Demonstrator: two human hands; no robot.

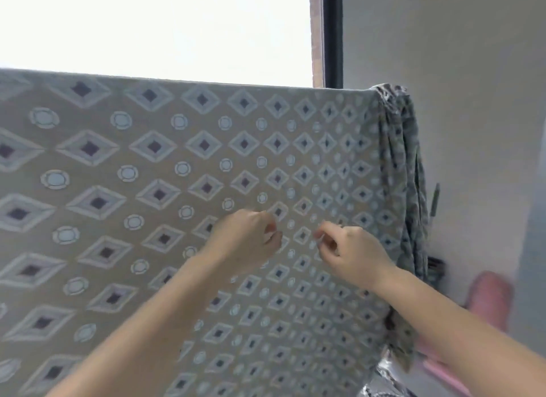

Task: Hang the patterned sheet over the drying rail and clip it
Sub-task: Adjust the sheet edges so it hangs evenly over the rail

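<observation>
Grey-beige patterned sheet [147,160] hangs spread, bunched at its right end. Left hand [245,241] and right hand [353,250] curl their fingers against its front; whether they pinch cloth I cannot tell.

Showing two bare forearms [153,331], uncovered right to frame edge, each ending in a bare hand: L hand [246,241] & R hand [353,256].
</observation>
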